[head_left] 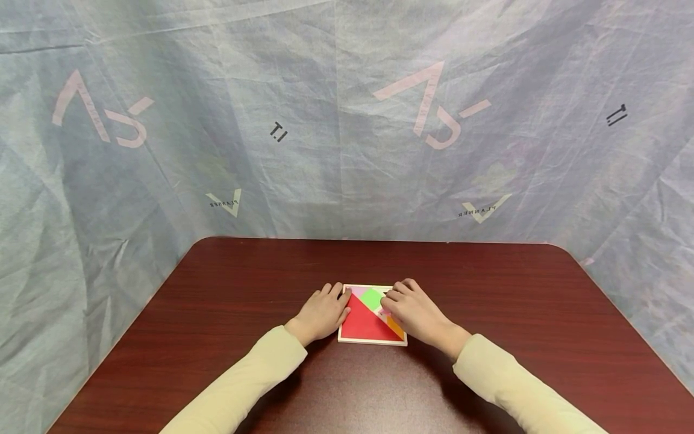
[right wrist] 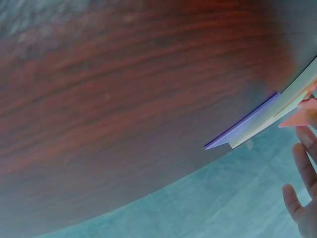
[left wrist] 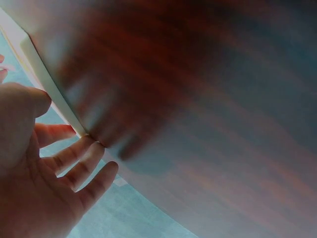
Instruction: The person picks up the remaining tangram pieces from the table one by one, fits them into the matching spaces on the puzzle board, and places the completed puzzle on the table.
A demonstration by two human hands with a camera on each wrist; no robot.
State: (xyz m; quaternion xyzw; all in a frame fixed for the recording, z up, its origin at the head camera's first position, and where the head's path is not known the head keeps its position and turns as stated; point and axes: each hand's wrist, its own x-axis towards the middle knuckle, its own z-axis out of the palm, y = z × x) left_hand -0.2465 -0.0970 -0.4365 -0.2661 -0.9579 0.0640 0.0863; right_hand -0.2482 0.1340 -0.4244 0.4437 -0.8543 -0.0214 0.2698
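A small tangram tray (head_left: 373, 344) with a pale rim lies on the table. A large red triangle (head_left: 365, 322) fills its lower left half. A green piece (head_left: 372, 298), a lilac piece (head_left: 356, 290) and an orange piece (head_left: 396, 327) show above and right of it. My left hand (head_left: 321, 312) rests at the tray's left side, fingers spread and touching the rim. Over the right part, my right hand (head_left: 414, 310) pinches a pink tangram piece (right wrist: 295, 119) between thumb and fingertips. The right hand hides part of the tray in the head view.
In the right wrist view a purple piece (right wrist: 245, 121) juts out past the tray's edge. The dark red wooden table (head_left: 260, 271) extends around the tray. A grey printed cloth (head_left: 336, 150) hangs behind the table and along both sides.
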